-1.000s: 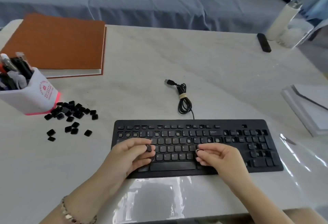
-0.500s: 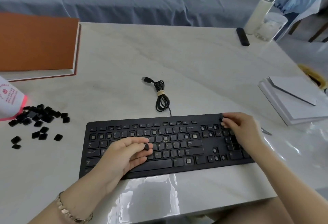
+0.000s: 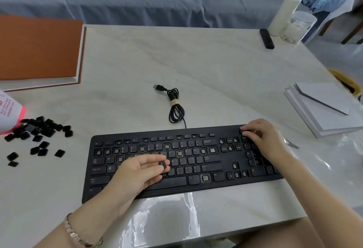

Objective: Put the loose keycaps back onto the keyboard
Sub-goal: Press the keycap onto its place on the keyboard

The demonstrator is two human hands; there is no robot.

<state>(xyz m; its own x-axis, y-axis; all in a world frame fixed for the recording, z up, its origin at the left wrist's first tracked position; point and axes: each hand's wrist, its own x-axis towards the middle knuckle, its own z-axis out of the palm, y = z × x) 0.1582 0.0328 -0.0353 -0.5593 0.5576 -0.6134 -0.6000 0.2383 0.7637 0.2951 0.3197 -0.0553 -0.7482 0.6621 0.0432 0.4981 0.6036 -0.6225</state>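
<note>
A black keyboard lies near the table's front edge, with several bare switch sockets among its keys. My left hand hovers over the left-middle letter rows and pinches one black keycap between thumb and fingers. At the keyboard's top right corner, above the number pad, my right hand has its fingers curled on a small black keycap and holds it against the board. Several loose keycaps lie in a pile on the table to the left.
The keyboard's coiled USB cable lies behind it. A white pen holder and an orange book are at the left. White papers, a fork, a black remote, a bottle and a jar are at the right.
My right hand has gone from the keyboard's middle bottom rows to its top right corner with a keycap. My left hand stays over the letter keys with its keycap. The view has shifted right.
</note>
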